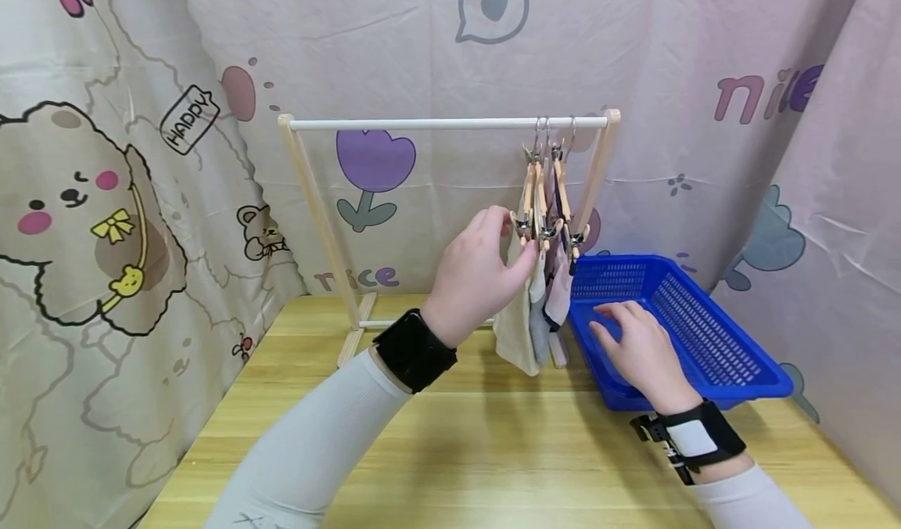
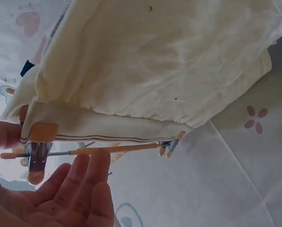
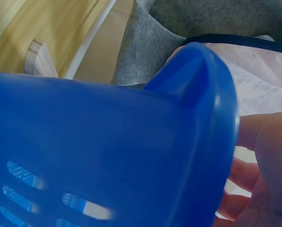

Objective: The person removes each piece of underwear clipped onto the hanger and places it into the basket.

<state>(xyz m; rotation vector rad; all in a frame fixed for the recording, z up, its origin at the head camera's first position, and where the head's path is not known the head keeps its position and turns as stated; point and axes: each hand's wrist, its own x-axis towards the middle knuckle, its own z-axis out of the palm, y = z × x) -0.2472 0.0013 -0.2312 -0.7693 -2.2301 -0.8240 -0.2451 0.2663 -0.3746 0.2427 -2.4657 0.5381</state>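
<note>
Several garments hang on clip hangers at the right end of the rack bar (image 1: 422,124). My left hand (image 1: 473,275) reaches to the front hanger (image 2: 117,149), from which a cream garment (image 2: 145,61) hangs by its waistband. Its thumb is right by the near wooden clip (image 2: 37,156), and the fingers extend loosely along the hanger. Behind hang a grey garment (image 1: 539,318) and a pale pink garment (image 1: 560,290) with dark trim. Over the near left part of the blue basket (image 1: 704,325) hovers my right hand (image 1: 644,349), holding nothing, fingers relaxed and spread.
The wooden rack's left leg (image 1: 320,216) stands toward the back of the wood-grain table (image 1: 450,466). Printed curtains (image 1: 436,36) hang behind and at both sides. The basket's right side lies close to the right curtain (image 1: 838,239).
</note>
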